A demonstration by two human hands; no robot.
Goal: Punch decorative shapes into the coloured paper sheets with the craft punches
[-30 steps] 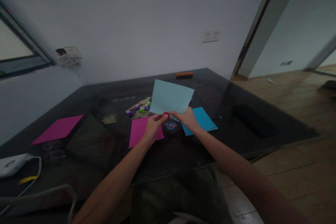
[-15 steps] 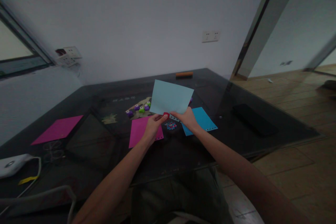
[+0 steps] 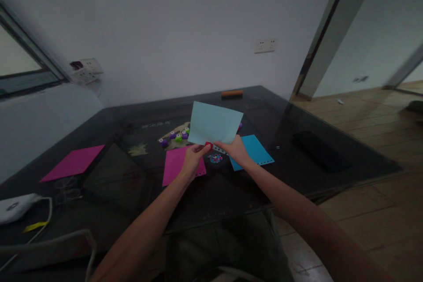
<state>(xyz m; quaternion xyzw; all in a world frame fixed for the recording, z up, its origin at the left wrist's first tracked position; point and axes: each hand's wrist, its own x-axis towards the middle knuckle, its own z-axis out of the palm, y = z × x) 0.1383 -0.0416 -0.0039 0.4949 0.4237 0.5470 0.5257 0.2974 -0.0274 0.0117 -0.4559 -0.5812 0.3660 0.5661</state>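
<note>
A pale blue sheet of paper [image 3: 215,122] is held raised over the table, a row of punched holes along its near edge. My right hand [image 3: 234,146] pinches that edge near its right part. At the sheet's near edge, my left hand [image 3: 193,157] is closed on a small red craft punch [image 3: 208,145]. Just below the hands lies a little pile of colourful paper cutouts [image 3: 215,158]. A pink sheet [image 3: 175,163] rests under the left hand and a bright blue sheet [image 3: 254,152] beside the right wrist, both with holes along one edge.
Several purple and green punches [image 3: 179,137] stand behind the pink sheet. At left are another pink sheet [image 3: 73,163], a cable [image 3: 68,189] and a white device [image 3: 16,208]. A dark flat case [image 3: 320,150] lies right; an orange-brown roll [image 3: 231,94] sits at the back.
The pale blue sheet has shifted very slightly left and the red punch a touch with it. Both hands keep their hold.
</note>
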